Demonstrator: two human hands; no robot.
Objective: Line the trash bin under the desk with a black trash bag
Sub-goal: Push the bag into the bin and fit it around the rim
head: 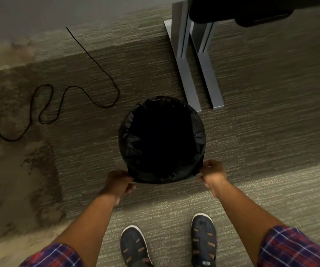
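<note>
A round trash bin stands on the carpet in front of me, covered by a black trash bag [128, 139] whose edge is folded over the rim all around; the bin's own wall is hidden under the plastic. The inside looks dark and hollow. My left hand [119, 183] pinches the bag's edge at the near left of the rim. My right hand [212, 173] pinches the bag's edge at the near right.
Grey metal desk legs [192, 74] stand just behind and to the right of the bin, under a dark desk edge [251, 12]. A thin black cable [89, 54] snakes over the carpet to the left. My two shoes [203, 239] are close below the bin.
</note>
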